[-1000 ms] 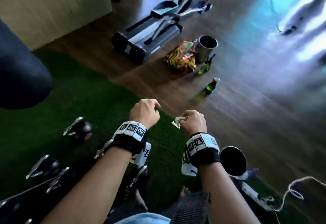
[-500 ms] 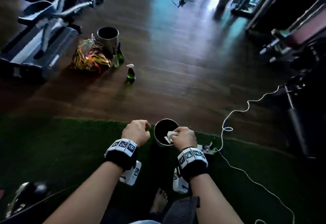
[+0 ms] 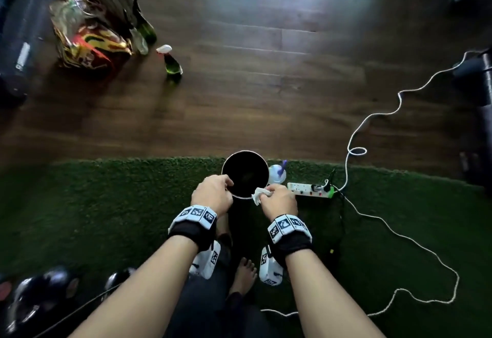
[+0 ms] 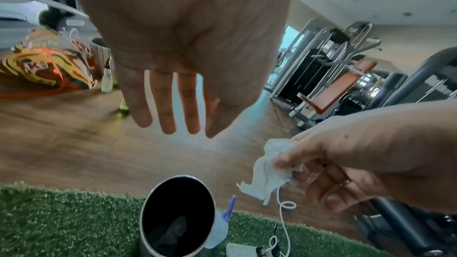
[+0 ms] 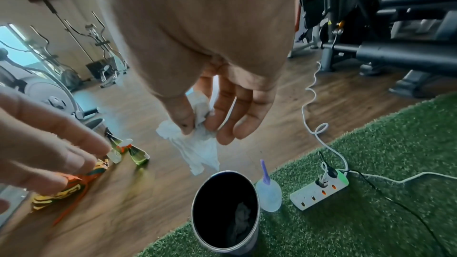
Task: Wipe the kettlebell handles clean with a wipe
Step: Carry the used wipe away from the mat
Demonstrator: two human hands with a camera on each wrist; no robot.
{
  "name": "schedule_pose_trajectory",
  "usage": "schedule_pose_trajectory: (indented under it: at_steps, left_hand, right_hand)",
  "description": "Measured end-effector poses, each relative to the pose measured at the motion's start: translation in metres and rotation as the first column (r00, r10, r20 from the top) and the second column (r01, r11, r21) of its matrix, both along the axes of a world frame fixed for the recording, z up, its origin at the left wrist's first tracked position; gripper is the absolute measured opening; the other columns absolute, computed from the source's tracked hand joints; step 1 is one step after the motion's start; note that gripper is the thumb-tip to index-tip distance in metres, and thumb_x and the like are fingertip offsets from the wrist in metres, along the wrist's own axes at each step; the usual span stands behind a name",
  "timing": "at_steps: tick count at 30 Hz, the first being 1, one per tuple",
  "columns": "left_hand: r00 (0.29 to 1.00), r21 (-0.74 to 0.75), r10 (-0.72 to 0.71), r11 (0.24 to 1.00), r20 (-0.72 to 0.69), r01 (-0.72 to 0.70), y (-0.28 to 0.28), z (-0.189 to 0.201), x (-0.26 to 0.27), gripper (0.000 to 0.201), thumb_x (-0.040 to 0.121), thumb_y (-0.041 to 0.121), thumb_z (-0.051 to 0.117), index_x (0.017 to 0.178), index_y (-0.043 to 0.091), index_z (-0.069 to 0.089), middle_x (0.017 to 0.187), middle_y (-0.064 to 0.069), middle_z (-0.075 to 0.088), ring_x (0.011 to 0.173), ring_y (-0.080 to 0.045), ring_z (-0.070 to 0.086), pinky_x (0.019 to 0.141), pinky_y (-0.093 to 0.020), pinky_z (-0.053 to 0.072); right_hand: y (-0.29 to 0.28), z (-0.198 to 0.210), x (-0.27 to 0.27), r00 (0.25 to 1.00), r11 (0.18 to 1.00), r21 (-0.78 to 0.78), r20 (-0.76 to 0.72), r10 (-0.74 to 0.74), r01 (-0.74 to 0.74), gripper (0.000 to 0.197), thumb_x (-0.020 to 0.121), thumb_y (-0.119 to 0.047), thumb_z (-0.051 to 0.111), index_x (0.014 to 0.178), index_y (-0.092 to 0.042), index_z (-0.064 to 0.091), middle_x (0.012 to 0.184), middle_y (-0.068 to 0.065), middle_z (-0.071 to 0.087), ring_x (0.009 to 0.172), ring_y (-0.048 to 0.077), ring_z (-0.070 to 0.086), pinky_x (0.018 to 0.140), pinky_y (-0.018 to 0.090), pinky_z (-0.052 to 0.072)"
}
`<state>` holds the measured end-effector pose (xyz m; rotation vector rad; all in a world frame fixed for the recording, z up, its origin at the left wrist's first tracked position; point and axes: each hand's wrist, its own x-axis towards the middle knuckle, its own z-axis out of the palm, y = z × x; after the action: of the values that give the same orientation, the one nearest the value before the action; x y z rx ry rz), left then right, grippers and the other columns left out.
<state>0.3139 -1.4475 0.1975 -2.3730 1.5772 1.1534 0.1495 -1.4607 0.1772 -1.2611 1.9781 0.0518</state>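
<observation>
- Two hands hang over the bin point(image 3: 245, 175), a dark open-topped metal can standing on the green turf point(image 3: 106, 204) at its edge, and everything below is placed from that bin.
- Nearest, on the bin's right rim side, the right hand point(image 3: 278, 200) pinches the crumpled white wipe point(image 3: 259, 195) between thumb and fingertips; the loose end dangles just above the opening, which I judge is a hold meant for letting go, not for scrubbing.
- On the bin's left rim side, the left hand point(image 3: 213, 194) holds nothing; the left wrist view shows its fingers straight and slightly spread, so it seems only to hover.
- Inside the bin lies some crumpled pale stuff point(image 5: 242, 216), probably used wipes, which suits a discard step.
- Well behind and left of the bin, at the head view's lower corner, dark kettlebells point(image 3: 40, 292) sit blurred; whether their handles are clean I cannot tell.
- Just right of the bin stand a clear squeeze bottle point(image 3: 277, 174) and a white power strip point(image 3: 308, 190), kept within reach.
- Beyond the bin on the wooden floor point(image 3: 266, 84) stands a green spray bottle point(image 3: 171, 63).
</observation>
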Motion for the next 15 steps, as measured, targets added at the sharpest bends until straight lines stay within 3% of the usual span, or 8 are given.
schedule_pose_trajectory:
  at_steps: [5, 9, 15]
  left_hand:
    - [0.996, 0.059, -0.089, 0.994, 0.002, 0.089, -0.065, -0.118, 0.008, 0.035, 0.090, 0.020, 0.056, 0.119, 0.035, 0.067, 0.117, 0.000, 0.064, 0.109, -0.030, 0.065, 0.090, -0.040, 0.053]
    - [0.990, 0.141, -0.141, 0.980, -0.001, 0.140, -0.109, -0.216, 0.019, 0.039, 0.088, 0.016, 0.056, 0.121, 0.033, 0.067, 0.121, -0.003, 0.063, 0.113, -0.031, 0.064, 0.092, -0.040, 0.052]
    - [0.991, 0.241, -0.132, 0.961, -0.025, 0.134, -0.133, -0.313, 0.027, 0.041, 0.083, 0.013, 0.061, 0.120, 0.030, 0.068, 0.128, -0.004, 0.065, 0.117, -0.031, 0.063, 0.099, -0.042, 0.053]
  right_hand:
    - [-0.060, -0.107, 0.013, 0.999, 0.995, 0.097, -0.026, -0.033, 0.035, 0.017, 0.082, -0.031, 0.064, 0.093, -0.025, 0.074, 0.098, 0.005, 0.072, 0.094, 0.030, 0.068, 0.078, 0.031, 0.054]
    - [-0.099, -0.202, 0.025, 1.000, 0.980, 0.195, -0.018, -0.025, 0.028, 0.017, 0.082, -0.027, 0.063, 0.096, -0.028, 0.073, 0.104, 0.005, 0.072, 0.098, 0.030, 0.067, 0.081, 0.032, 0.053]
    - [-0.124, -0.311, 0.036, 0.998, 0.952, 0.298, 0.030, 0.063, -0.069, 0.044, 0.085, -0.019, 0.064, 0.128, -0.027, 0.060, 0.123, 0.010, 0.067, 0.114, 0.031, 0.063, 0.091, 0.036, 0.053]
